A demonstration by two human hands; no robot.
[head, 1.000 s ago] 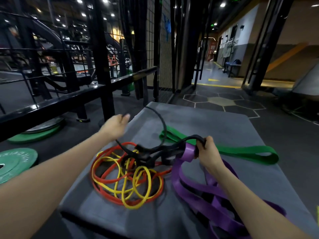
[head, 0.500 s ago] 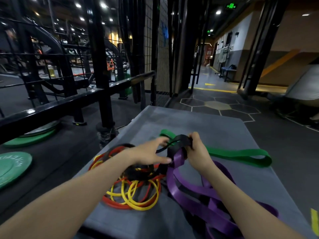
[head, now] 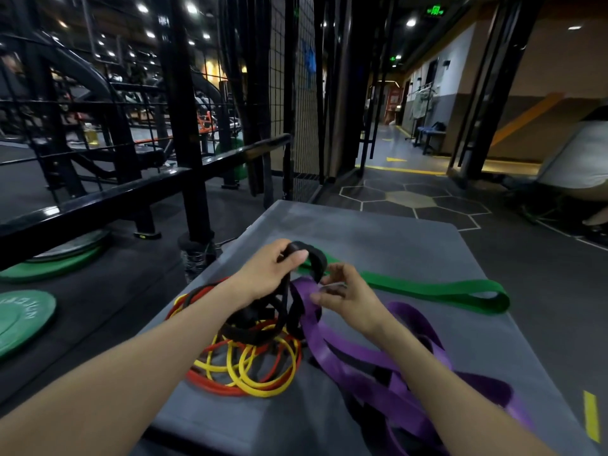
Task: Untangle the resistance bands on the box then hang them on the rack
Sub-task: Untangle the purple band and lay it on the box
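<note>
Left hand: fingers curled around a raised loop of the wide black rubber resistance band, thumb pressed over its top. The band hangs from this grip down into the tangle below. Right hand: just beside the left, fingers bent, fingertips pinching the upper fold of the flat purple rubber resistance band. The two hands are close together but not touching. The purple band's loops trail from the pinch toward the near right corner of the grey padded box, the surface carrying everything. Thin yellow and red rubber loops lie coiled under the black band, near left. A flat green rubber band lies stretched left to right behind the hands. The black steel rack stands at left.
</note>
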